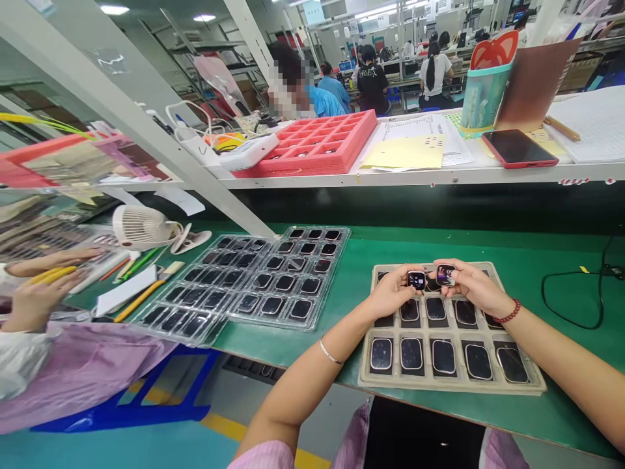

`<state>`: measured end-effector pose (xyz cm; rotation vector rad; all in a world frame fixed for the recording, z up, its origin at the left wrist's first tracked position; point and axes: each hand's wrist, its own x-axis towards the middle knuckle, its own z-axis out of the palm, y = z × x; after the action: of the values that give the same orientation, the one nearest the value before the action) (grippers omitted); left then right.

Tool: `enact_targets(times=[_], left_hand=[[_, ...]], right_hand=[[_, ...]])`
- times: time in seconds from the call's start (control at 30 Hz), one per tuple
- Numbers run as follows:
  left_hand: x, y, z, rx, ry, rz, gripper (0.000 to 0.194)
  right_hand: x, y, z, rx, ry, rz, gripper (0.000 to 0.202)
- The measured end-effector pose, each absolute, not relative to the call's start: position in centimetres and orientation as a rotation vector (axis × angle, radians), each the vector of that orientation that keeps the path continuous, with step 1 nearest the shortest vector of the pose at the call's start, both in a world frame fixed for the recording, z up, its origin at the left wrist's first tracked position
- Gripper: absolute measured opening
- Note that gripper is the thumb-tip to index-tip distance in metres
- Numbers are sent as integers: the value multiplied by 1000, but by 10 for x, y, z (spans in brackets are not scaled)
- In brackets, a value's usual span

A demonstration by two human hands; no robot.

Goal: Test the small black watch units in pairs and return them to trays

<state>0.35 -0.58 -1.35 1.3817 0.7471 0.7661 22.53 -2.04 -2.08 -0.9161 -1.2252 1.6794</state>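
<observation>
My left hand (393,290) pinches a small square smartwatch (416,280) whose screen is lit. Close beside it, my right hand (471,285) grips a second smartwatch (445,275), also with a lit, coloured display. Both are held above the far part of a beige tray (452,386). Rows of dark-screened watch faces (443,357) lie in its compartments, one to each in the front row. My hands and the held watches cover part of the back row.
Two clear plastic trays (312,319) of watch faces lie to the left. A white fan (141,228) and tools stand beyond them, near a co-worker's hands (39,293). A black cable (569,319) loops at right. The shelf above bears a red compartment tray (317,146) and a phone (520,148).
</observation>
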Motion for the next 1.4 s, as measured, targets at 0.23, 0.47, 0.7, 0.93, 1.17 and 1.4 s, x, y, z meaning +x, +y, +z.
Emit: enact_targets(times=[0.23, 0.47, 0.7, 0.93, 1.17, 1.4], left_hand=[[3, -6, -14, 1358, 761, 756, 48], [4, -4, -16, 1317, 742, 762, 50], [3, -5, -15, 1316, 726, 774, 42], [3, -4, -17, 1338, 708, 770, 50], [2, -4, -18, 1366, 725, 766, 60], [0, -1, -15, 1391, 785, 721, 40]], right_hand=[[217, -24, -17, -1079, -1347, 1515, 24], [215, -27, -16, -990, -1632, 1355, 39], [216, -29, -14, -1033, -1709, 1244, 24], [216, -30, -14, -1008, -1686, 1278, 33], [216, -29, -16, -953, -1684, 1290, 33], [217, -29, -19, -1044, -1487, 1496, 26]])
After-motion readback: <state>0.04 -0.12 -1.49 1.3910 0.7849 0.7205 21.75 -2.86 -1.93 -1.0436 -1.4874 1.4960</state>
